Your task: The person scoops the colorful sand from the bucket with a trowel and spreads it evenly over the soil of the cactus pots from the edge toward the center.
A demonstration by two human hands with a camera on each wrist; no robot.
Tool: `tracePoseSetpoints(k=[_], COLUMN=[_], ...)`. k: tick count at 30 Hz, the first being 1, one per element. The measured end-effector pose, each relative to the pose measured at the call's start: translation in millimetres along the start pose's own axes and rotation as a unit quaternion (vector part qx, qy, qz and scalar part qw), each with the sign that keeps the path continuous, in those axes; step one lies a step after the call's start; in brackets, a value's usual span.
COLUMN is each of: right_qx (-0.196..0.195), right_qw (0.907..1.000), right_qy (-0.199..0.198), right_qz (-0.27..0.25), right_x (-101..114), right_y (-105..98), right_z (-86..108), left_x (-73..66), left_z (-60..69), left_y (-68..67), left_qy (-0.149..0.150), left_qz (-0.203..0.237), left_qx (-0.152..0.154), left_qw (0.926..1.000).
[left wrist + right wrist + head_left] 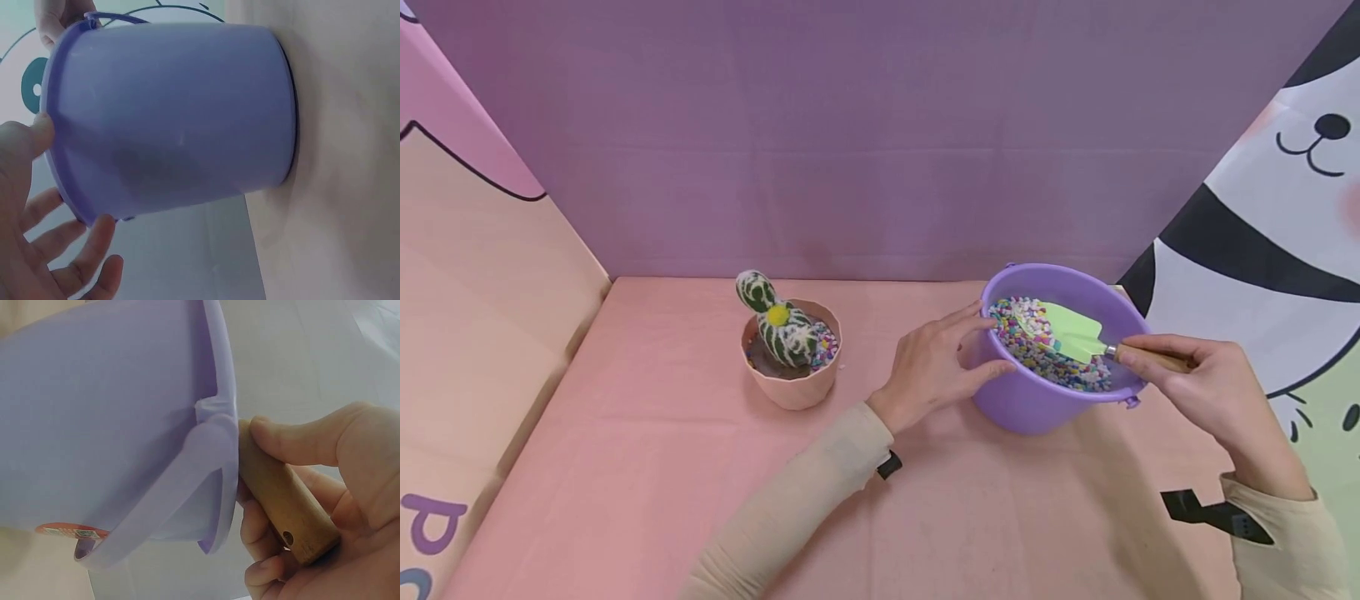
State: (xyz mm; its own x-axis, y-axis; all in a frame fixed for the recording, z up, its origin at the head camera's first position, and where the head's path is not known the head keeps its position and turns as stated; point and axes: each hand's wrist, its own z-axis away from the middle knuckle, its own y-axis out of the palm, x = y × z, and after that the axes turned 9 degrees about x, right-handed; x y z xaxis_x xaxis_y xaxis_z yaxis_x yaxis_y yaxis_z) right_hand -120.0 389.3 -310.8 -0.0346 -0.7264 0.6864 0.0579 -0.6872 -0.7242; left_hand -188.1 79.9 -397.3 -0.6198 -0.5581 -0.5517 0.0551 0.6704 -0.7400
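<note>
Purple plastic forms the bucket (pixel 1026 408) near the far right corner of the desk (pixel 962 525). The left hand (pixel 931 360) rests spread, loose fingers against its rim (pixel 225 369); the right hand (pixel 1213 390) has its fingers grasping a green trowel (pixel 1081 340) among colourful granules (pixel 1060 371). A potted cactus (pixel 786 340) stands near the far edge.

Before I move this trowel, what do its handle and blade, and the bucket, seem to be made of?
Handle: probably wood, smooth; brown, faintly streaked. Blade: coated metal or plastic, I can't tell; evenly pale green, smooth. Bucket: likely plastic, low sheen; evenly purple, looks moulded.
</note>
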Motion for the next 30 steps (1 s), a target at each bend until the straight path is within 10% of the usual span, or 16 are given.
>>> tracePoseSetpoints(k=[30], right_qx=[-0.006], right_qw=[1.0000], right_qy=[0.000], right_qz=[0.005], right_x=[10.9], right_y=[2.1], right_z=[0.9], left_x=[5.3], left_z=[13.1], left_y=[-6.9], left_qy=[-0.004], left_qz=[0.007], left_qx=[0.025], left_qw=[0.9997])
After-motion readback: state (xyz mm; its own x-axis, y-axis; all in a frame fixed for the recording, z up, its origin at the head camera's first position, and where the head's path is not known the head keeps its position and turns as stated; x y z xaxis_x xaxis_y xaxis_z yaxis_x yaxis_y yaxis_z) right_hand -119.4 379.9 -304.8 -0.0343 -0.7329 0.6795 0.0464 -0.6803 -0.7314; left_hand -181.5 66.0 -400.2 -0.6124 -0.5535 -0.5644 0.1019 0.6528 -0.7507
